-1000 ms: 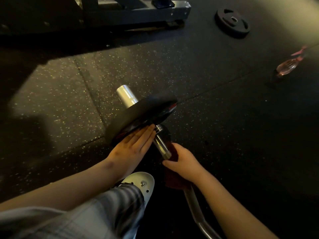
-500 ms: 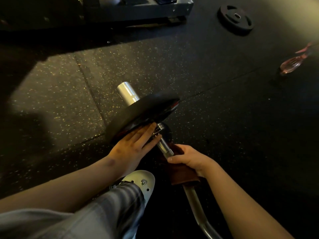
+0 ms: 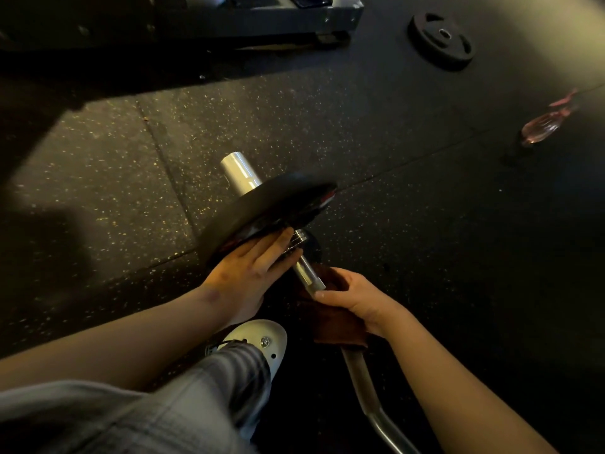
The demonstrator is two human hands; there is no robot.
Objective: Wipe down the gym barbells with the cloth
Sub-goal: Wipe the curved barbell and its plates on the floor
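Left hand (image 3: 244, 276) lay flat, fingers straight and together, on the black round weight plate (image 3: 262, 213) of the chrome curl barbell (image 3: 307, 273) on the speckled rubber floor (image 3: 98, 178). Right hand (image 3: 357, 298) gripped the dark reddish-brown cloth (image 3: 337, 326), wrapped around the bar.

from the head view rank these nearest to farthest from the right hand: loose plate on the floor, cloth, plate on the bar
1. cloth: gripped in the right hand, on the bar.
2. plate on the bar: just ahead and to the left, under the left hand.
3. loose plate: far ahead, flat on the floor.
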